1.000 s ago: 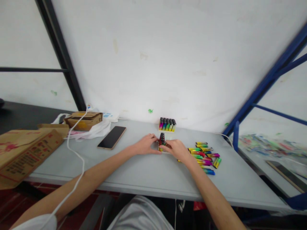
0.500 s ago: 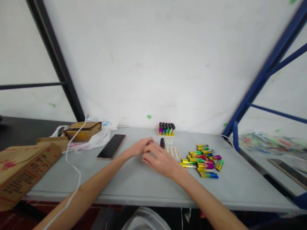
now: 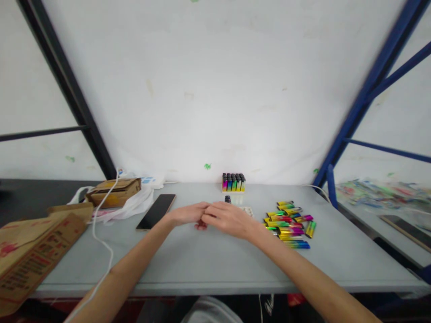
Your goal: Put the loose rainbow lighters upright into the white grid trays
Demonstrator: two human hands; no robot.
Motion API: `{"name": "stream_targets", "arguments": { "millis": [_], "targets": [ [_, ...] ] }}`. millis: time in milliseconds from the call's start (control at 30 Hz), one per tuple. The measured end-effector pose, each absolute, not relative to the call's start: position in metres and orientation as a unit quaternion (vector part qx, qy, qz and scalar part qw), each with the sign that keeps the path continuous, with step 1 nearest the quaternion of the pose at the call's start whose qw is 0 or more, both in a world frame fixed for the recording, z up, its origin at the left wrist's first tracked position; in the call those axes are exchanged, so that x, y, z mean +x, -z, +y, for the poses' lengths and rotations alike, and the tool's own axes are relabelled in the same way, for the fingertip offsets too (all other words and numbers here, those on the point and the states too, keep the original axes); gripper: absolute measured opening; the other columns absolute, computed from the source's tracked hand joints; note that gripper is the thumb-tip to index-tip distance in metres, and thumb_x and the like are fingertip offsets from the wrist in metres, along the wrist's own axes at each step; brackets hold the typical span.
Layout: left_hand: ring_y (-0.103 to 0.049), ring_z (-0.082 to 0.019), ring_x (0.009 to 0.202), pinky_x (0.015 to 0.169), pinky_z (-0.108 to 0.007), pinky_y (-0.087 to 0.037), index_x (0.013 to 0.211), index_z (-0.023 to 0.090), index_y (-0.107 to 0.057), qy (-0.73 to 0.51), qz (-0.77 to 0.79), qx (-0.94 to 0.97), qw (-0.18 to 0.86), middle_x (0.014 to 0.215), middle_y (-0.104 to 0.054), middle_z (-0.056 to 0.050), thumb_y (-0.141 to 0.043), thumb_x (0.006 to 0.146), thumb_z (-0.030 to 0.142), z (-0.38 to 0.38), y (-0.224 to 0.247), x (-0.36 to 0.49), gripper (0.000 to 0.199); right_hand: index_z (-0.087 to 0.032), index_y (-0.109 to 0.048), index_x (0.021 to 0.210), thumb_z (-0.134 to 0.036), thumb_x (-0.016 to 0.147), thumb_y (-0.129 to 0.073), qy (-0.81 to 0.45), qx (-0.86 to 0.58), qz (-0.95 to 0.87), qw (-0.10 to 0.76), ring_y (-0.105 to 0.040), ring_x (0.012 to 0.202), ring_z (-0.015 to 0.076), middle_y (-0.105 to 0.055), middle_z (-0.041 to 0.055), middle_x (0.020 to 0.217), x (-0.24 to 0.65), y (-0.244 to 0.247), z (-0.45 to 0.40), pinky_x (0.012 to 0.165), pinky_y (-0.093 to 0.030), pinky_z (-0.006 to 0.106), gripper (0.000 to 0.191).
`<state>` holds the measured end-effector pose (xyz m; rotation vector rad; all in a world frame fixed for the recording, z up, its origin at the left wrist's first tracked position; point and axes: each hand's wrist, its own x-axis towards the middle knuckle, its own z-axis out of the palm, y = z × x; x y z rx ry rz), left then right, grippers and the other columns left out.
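Observation:
My left hand (image 3: 189, 214) and my right hand (image 3: 229, 219) meet above the middle of the table, both with curled fingers. The right fingers lie over the left ones, so whatever is between them is hidden. Just behind my right hand, a white tray with round holes (image 3: 248, 210) is mostly covered by it. Black lighter tops (image 3: 228, 199) stick up at the tray's left side. To the right lies a loose pile of shiny multicoloured lighters (image 3: 286, 220). A filled block of upright lighters (image 3: 233, 184) stands near the wall.
A dark phone (image 3: 156, 212) lies left of my hands. Further left are a small cardboard box (image 3: 112, 194), a white plastic bag (image 3: 136, 204) and a larger carton (image 3: 37, 251). A white cable (image 3: 109, 251) crosses my left forearm. A blue frame (image 3: 357, 107) rises at the right.
My hands have closed together more tightly, the right fingers now folding over the left. My right hand covers more of the white tray. The view has tilted slightly.

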<state>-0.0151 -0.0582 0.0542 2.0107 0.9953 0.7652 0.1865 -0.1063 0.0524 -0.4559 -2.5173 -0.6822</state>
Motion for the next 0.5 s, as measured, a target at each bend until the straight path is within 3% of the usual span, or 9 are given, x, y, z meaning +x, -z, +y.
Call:
{"name": "stream_targets", "arguments": {
  "millis": [67, 133, 233, 300, 367, 500],
  "targets": [
    [-0.054, -0.015, 0.051, 0.046, -0.028, -0.044, 0.076, 0.017, -0.064, -0.166, 0.349, 0.783, 0.488, 0.061, -0.06, -0.001, -0.06, 0.09, 0.073, -0.058, -0.075, -0.023, 0.057, -0.018, -0.064, 0.098, -0.017, 0.108, -0.052, 0.224, -0.215, -0.906, 0.286, -0.063, 0.087, 0.0192, -0.069, 0.0071, 0.093, 0.209, -0.066, -0.103, 0.082, -0.053, 0.032, 0.016],
    [-0.053, -0.012, 0.049, 0.045, -0.023, -0.038, 0.077, 0.017, -0.058, -0.125, 0.321, 0.752, 0.562, 0.06, -0.056, 0.002, -0.064, 0.088, 0.077, -0.078, -0.082, -0.011, 0.06, -0.02, -0.063, 0.1, -0.021, 0.109, -0.049, 0.17, -0.277, -0.875, 0.358, -0.063, 0.086, 0.0183, -0.068, 0.0073, 0.095, 0.233, -0.088, -0.093, 0.079, -0.052, 0.031, 0.017],
    [-0.06, -0.013, 0.051, 0.048, -0.024, -0.044, 0.09, 0.017, -0.059, -0.098, 0.241, 0.689, 0.677, 0.069, -0.063, 0.0, -0.069, 0.083, 0.079, -0.148, -0.065, 0.044, 0.063, -0.022, -0.062, 0.108, -0.03, 0.108, -0.052, 0.09, -0.352, -0.807, 0.466, -0.06, 0.073, 0.015, -0.066, 0.0027, 0.088, 0.266, -0.128, -0.062, 0.074, -0.051, 0.03, 0.013],
    [-0.067, -0.016, 0.06, 0.06, -0.03, -0.055, 0.103, 0.018, -0.058, -0.096, 0.185, 0.572, 0.793, 0.081, -0.067, -0.002, -0.075, 0.074, 0.082, -0.206, -0.043, 0.093, 0.072, -0.023, -0.061, 0.108, -0.036, 0.106, -0.055, 0.041, -0.39, -0.754, 0.527, -0.058, 0.067, 0.0135, -0.064, -0.0006, 0.081, 0.285, -0.151, -0.035, 0.069, -0.05, 0.029, 0.014],
    [-0.07, -0.017, 0.071, 0.07, -0.033, -0.057, 0.103, 0.02, -0.055, -0.093, 0.166, 0.456, 0.869, 0.088, -0.068, -0.002, -0.09, 0.059, 0.075, -0.254, -0.025, 0.137, 0.078, -0.024, -0.06, 0.107, -0.042, 0.104, -0.058, -0.008, -0.417, -0.701, 0.578, -0.057, 0.064, 0.0124, -0.062, -0.0022, 0.078, 0.304, -0.166, -0.01, 0.065, -0.048, 0.028, 0.018],
    [-0.065, -0.017, 0.075, 0.067, -0.031, -0.054, 0.087, 0.022, -0.052, -0.196, 0.202, 0.263, 0.923, 0.083, -0.066, 0.0, -0.103, 0.045, 0.049, -0.293, -0.019, 0.187, 0.071, -0.023, -0.061, 0.098, -0.042, 0.097, -0.068, -0.072, -0.456, -0.634, 0.62, -0.054, 0.058, 0.0098, -0.06, -0.0037, 0.074, 0.348, -0.184, 0.014, 0.058, -0.045, 0.025, 0.02]
  ]
}}
